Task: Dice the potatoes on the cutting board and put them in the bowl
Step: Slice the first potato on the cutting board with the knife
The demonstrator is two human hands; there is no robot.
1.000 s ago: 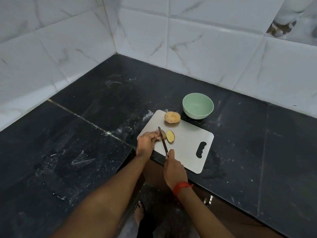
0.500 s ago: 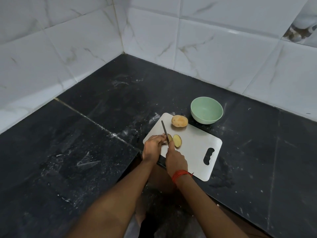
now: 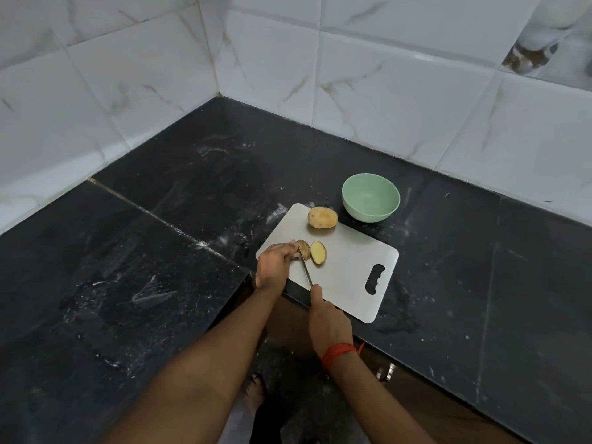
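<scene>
The left hand (image 3: 275, 262) fingers pinch a brown-skinned potato half (image 3: 303, 249) on the grey cutting board (image 3: 349, 277); the right hand (image 3: 328, 325) fingers curl round a black-handled knife (image 3: 306, 270).

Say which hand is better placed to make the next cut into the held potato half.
Right. The right hand grips the knife, blade at the potato half that the left hand steadies.
</scene>
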